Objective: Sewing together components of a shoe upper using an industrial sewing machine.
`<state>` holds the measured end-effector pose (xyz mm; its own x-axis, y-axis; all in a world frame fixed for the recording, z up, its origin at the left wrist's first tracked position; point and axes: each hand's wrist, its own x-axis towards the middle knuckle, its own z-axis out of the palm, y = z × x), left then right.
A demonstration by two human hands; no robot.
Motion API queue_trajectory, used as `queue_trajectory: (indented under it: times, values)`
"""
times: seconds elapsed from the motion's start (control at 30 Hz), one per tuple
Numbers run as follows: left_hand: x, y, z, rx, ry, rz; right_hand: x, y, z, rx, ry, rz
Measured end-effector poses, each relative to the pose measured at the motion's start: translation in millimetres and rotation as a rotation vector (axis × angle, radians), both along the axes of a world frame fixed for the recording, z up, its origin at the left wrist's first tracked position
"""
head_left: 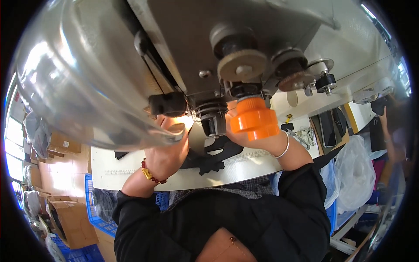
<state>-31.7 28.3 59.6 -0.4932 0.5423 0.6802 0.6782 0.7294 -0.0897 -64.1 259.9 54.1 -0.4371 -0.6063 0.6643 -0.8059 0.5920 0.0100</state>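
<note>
While right fingers [244, 136] grip the orange spool [254, 119], left-hand [168, 153] grip stays unclear.

The spool [254, 120] by the right hand [257, 139] is bright orange with ribbed bands. The machine [235, 52] above is dull grey metal with black knobs and a tan toothed wheel [242, 65]. The fabric piece [214, 157] under the needle is black, lying on a white counter [131, 172] marked with a faint ruler scale. The left hand [168, 150] wears a bracelet [150, 174] of dark red and gold beads; the right wrist carries a silver bangle [283, 148]. The sleeves [301, 192] are black. The crate [94, 214] is blue, the boxes [72, 220] brown cardboard, the bag [353, 172] clear whitish.
</note>
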Motion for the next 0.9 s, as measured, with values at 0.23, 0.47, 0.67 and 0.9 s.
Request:
queue_trajectory:
  times: [0.23, 0.47, 0.67, 0.9]
  values:
    - [1.1, 9.1, -6.7, 0.083, 0.133, -0.131, -4.0, -1.7, 10.4, -0.137, 0.023, 0.133]
    - [2.3, 12.4, -5.1, 0.024, 0.198, -0.138, -6.1, -0.5, 11.9, -0.006, 0.124, 0.132]
    - [2.1, 14.4, -3.8, 0.022, 0.214, -0.15, -2.0, 3.8, 9.0, 0.082, 0.036, 0.121]
    - [3.2, 10.8, -8.7, 0.043, 0.183, -0.164, -5.2, 0.9, 10.7, -0.086, 0.026, 0.204]
